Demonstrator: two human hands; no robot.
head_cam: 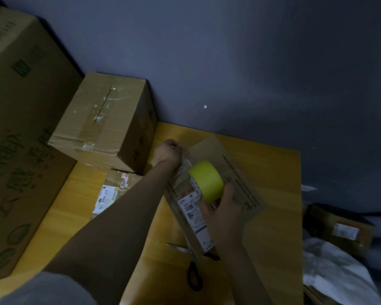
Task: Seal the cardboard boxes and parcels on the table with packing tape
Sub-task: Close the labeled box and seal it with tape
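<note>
A: Checked the hands first?

B: Did. Found the left hand (169,150) pinching the free end of the tape at the far edge of the flat cardboard mailer (233,172), fingers curled on it. Found the right hand (223,208) gripping the yellow-green tape roll (206,180), held just above the mailer's middle. Noted a clear strip (184,161) drawn between hand and roll.

A: Located the mailer?

B: Located it lying flat and slanted on the yellow table (273,168), shipping label (196,214) upward, with its near end over the blades of black-handled scissors (193,267).

A: Judged the step?

B: Judged it as laying the strip along the mailer. Advised keeping the far end anchored, lowering the roll close to the cardboard, holding tension against wrinkles, then pressing down from far end to near. Advised steering off the barcode where possible, and freeing the scissors before cutting.

A: Recorded the surroundings?

B: Recorded a second labelled parcel (114,190) beneath the left forearm, a brown box (106,119) behind it with tape across the top seam, and a large printed carton (20,128) at the left. Recorded, off the table at right, a small labelled box (343,232) and white plastic wrapping (339,271). Could not tell the second parcel's seal in the dim light.
</note>
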